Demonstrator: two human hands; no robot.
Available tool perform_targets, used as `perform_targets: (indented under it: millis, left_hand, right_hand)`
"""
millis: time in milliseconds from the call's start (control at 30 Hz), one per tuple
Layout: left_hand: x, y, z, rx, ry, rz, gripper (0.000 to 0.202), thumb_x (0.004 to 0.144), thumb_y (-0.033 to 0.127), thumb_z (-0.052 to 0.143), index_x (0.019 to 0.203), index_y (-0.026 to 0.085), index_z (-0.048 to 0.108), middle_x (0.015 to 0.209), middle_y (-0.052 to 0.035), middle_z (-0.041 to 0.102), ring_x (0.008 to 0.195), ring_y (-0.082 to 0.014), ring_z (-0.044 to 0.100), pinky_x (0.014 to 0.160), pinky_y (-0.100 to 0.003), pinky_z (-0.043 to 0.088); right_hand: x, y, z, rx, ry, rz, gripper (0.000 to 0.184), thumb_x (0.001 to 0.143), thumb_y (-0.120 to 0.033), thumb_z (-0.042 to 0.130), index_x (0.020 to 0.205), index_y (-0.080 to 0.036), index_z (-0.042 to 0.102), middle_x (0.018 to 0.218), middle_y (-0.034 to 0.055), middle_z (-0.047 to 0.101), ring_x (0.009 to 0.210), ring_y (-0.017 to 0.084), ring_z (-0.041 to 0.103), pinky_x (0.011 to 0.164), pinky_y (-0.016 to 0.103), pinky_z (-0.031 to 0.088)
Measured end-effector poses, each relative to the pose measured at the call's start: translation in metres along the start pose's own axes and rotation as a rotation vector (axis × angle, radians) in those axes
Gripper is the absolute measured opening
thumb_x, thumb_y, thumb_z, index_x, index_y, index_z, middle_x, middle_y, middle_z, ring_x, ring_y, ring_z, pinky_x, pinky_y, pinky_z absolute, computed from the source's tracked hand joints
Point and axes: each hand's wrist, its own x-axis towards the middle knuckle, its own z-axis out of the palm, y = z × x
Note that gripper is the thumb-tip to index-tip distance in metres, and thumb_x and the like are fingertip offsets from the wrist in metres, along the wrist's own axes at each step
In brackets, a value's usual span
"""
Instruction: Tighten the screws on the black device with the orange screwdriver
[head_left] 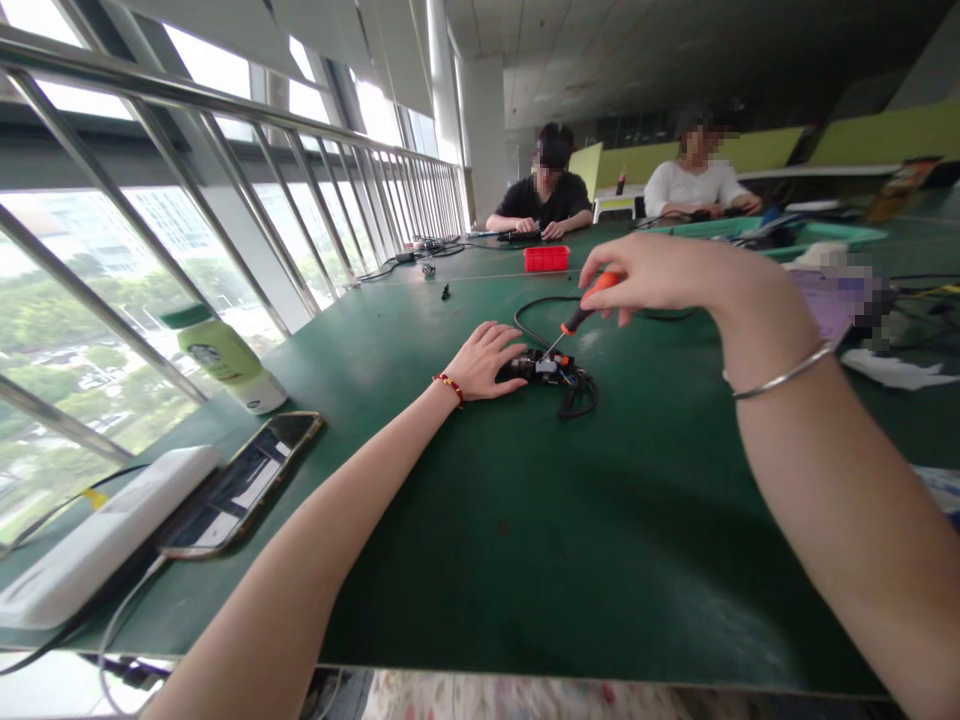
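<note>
A small black device with exposed wires point(550, 370) lies on the green table point(480, 500), with a dark cable curled beside it. My left hand point(484, 362) grips its left end, thumb on the near side and fingers over the far side. In my right hand point(652, 275) is a screwdriver point(581, 312) with an orange and black handle. It tilts down to the left, its tip at the device's open inner parts. Exactly what the tip touches is too small to tell.
A red basket point(547, 259) stands farther back, and a green tray point(840, 236) with tools lies at the right. On the left are a phone point(247, 485), a white power strip point(112, 535) and a bottle point(223, 362). Two people sit across the table.
</note>
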Motion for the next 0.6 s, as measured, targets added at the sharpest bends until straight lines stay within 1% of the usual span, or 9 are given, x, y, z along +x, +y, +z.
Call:
perform_targets:
  millis: [100, 167, 233, 300, 367, 400, 467, 600]
  left_hand:
    - [0.000, -0.001, 0.002, -0.003, 0.034, 0.034, 0.062, 0.085, 0.055, 0.048, 0.134, 0.016, 0.047, 0.144, -0.0128, 0.042, 0.135, -0.0285, 0.031, 0.115, -0.050, 0.016]
    - [0.000, -0.002, 0.001, 0.007, 0.042, 0.053, 0.066, 0.086, 0.055, 0.046, 0.139, 0.016, 0.041, 0.148, -0.0122, 0.037, 0.139, -0.0282, 0.027, 0.116, -0.051, 0.013]
    - [0.000, -0.001, -0.001, 0.021, 0.040, 0.078, 0.069, 0.087, 0.055, 0.044, 0.143, 0.016, 0.035, 0.151, -0.0119, 0.032, 0.141, -0.0276, 0.022, 0.117, -0.050, 0.011]
    - [0.000, -0.001, -0.004, 0.032, 0.039, 0.106, 0.072, 0.088, 0.055, 0.042, 0.146, 0.014, 0.029, 0.153, -0.0120, 0.027, 0.143, -0.0269, 0.019, 0.117, -0.048, 0.010]
    - [0.001, 0.000, -0.007, 0.036, 0.044, 0.127, 0.074, 0.088, 0.055, 0.040, 0.148, 0.013, 0.024, 0.154, -0.0123, 0.023, 0.143, -0.0267, 0.017, 0.117, -0.046, 0.011]
    - [0.001, 0.000, -0.008, 0.038, 0.051, 0.135, 0.075, 0.089, 0.055, 0.040, 0.148, 0.013, 0.023, 0.154, -0.0125, 0.023, 0.143, -0.0267, 0.017, 0.117, -0.045, 0.011]
    - [0.001, 0.001, -0.009, 0.047, 0.065, 0.151, 0.075, 0.089, 0.055, 0.039, 0.148, 0.012, 0.021, 0.154, -0.0131, 0.024, 0.143, -0.0270, 0.019, 0.117, -0.043, 0.013]
    - [-0.001, 0.003, -0.007, 0.096, 0.093, 0.166, 0.070, 0.092, 0.053, 0.032, 0.148, 0.013, 0.023, 0.152, -0.0129, 0.028, 0.142, -0.0257, 0.023, 0.117, -0.039, 0.015]
  right_hand:
    - [-0.003, 0.000, -0.003, -0.065, 0.000, -0.050, 0.021, 0.067, -0.024, 0.071, 0.087, -0.021, 0.066, 0.065, 0.0010, 0.068, 0.052, 0.019, 0.062, 0.053, 0.033, 0.046]
    - [-0.004, -0.002, -0.004, -0.081, 0.003, -0.042, 0.019, 0.068, -0.027, 0.071, 0.085, -0.021, 0.066, 0.061, 0.0006, 0.067, 0.051, 0.019, 0.062, 0.052, 0.033, 0.045]
    - [-0.005, -0.005, -0.004, -0.074, -0.011, 0.001, 0.016, 0.071, -0.036, 0.069, 0.075, -0.021, 0.066, 0.056, 0.0011, 0.065, 0.048, 0.019, 0.061, 0.052, 0.034, 0.046]
    - [-0.006, -0.008, -0.003, -0.059, -0.061, 0.066, 0.028, 0.075, -0.047, 0.065, 0.066, -0.021, 0.063, 0.049, 0.0022, 0.062, 0.044, 0.020, 0.060, 0.052, 0.036, 0.046]
    - [-0.006, -0.012, -0.003, -0.063, -0.115, 0.137, 0.038, 0.080, -0.054, 0.058, 0.062, -0.021, 0.061, 0.043, 0.0028, 0.059, 0.041, 0.021, 0.060, 0.053, 0.038, 0.047]
    - [-0.007, -0.014, -0.003, -0.075, -0.131, 0.167, 0.039, 0.082, -0.054, 0.055, 0.063, -0.021, 0.061, 0.042, 0.0028, 0.059, 0.041, 0.021, 0.060, 0.054, 0.038, 0.047]
    - [-0.008, -0.018, -0.003, -0.091, -0.147, 0.188, 0.036, 0.083, -0.051, 0.054, 0.068, -0.020, 0.063, 0.042, 0.0024, 0.060, 0.042, 0.021, 0.061, 0.056, 0.038, 0.048]
    - [-0.011, -0.020, -0.005, -0.091, -0.119, 0.110, 0.018, 0.076, -0.039, 0.067, 0.080, -0.021, 0.065, 0.049, -0.0002, 0.063, 0.050, 0.021, 0.064, 0.056, 0.035, 0.047]
